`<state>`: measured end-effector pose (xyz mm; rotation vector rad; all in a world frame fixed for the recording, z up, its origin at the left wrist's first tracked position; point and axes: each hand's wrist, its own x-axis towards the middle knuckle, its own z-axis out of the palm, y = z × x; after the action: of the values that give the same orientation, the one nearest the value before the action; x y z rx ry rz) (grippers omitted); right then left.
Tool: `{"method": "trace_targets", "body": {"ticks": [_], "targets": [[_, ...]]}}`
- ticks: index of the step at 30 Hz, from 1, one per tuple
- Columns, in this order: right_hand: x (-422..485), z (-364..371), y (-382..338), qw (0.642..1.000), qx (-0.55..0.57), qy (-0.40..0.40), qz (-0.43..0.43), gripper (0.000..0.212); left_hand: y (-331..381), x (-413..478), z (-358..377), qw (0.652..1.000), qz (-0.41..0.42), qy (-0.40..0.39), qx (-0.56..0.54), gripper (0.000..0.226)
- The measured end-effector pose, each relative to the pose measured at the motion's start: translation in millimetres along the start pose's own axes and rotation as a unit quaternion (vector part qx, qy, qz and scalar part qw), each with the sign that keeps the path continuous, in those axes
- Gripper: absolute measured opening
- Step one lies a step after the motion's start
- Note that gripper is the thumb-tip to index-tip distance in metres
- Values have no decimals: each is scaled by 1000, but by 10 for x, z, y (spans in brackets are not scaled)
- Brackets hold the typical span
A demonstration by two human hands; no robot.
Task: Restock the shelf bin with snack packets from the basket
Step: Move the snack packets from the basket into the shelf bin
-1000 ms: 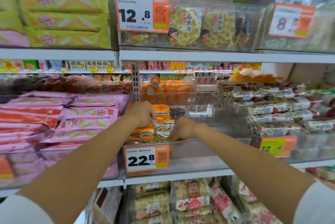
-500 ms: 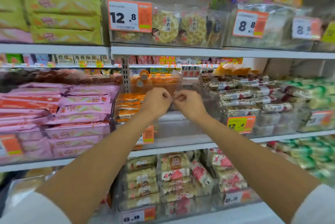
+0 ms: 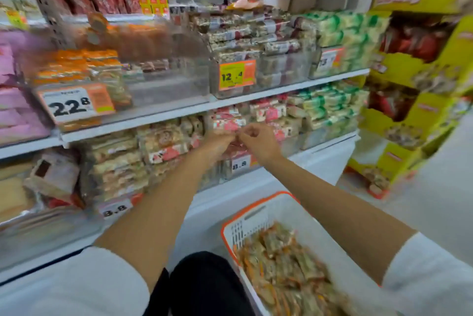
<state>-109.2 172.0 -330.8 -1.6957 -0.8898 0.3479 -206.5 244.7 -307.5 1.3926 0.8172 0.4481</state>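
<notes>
The clear shelf bin (image 3: 166, 90) with the 22.8 price tag (image 3: 74, 103) sits on the middle shelf at the left. Orange snack packets (image 3: 82, 65) are stacked at its left end, and its right part looks bare. A white basket with an orange rim (image 3: 256, 207) stands at the lower right, holding several orange packets (image 3: 286, 264). My left hand (image 3: 220, 141) and my right hand (image 3: 258, 141) meet in mid-air below the bin, in front of the lower shelf. Fingers on both are curled, and no packet shows in either. The picture is blurred.
Pink packets (image 3: 15, 111) fill the bin to the left, and nut bars (image 3: 250, 39) fill the 12.4 bin to the right. The lower shelf holds 8.8 bins (image 3: 115, 162) of wrapped snacks. A yellow display stand (image 3: 414, 80) rises at the far right beside open floor (image 3: 435, 200).
Both hands left the packets in the 22.8 bin, came together and dropped below it. The view swung down and to the right, bringing the basket into sight.
</notes>
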Motion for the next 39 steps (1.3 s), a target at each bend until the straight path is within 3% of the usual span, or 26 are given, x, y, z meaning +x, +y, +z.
{"method": "trace_targets", "body": {"ticks": [4, 8, 13, 19, 23, 27, 32, 36, 39], "targets": [[-338, -101, 730, 997, -27, -5, 69, 28, -707, 98, 304, 995, -77, -57, 39, 14], [-678, -66, 1473, 986, -36, -10, 165, 14, -1442, 206, 440, 985, -139, -57, 80, 9], [-1083, 91, 2395, 956, -82, -24, 281, 9, -2313, 269, 501, 978, -156, -15, 137, 9], [-1460, 254, 3234, 906, -132, -73, 395, 16, -3054, 433, 331, 964, -163, -25, 210, 22], [-1549, 315, 3619, 880, -213, -128, 405, 17, -3302, 622, 397, 957, -138, -57, 248, 17], [-1489, 342, 3962, 853, -306, -195, 376, 46, -3388, 802, 498, 957, -127, -70, 251, 14], [-1476, 334, 4372, 792, -380, -300, 373, 80, -3519, 919, 442, 960, -130, -60, 239, 14], [-1720, 426, 4548, 733, -428, -373, 373, 89, -3579, 948, 396, 959, -124, -70, 243, 20], [-1881, 501, 4562, 733, -464, -365, 336, 87, -3563, 955, 400, 958, -118, -70, 251, 21]]}}
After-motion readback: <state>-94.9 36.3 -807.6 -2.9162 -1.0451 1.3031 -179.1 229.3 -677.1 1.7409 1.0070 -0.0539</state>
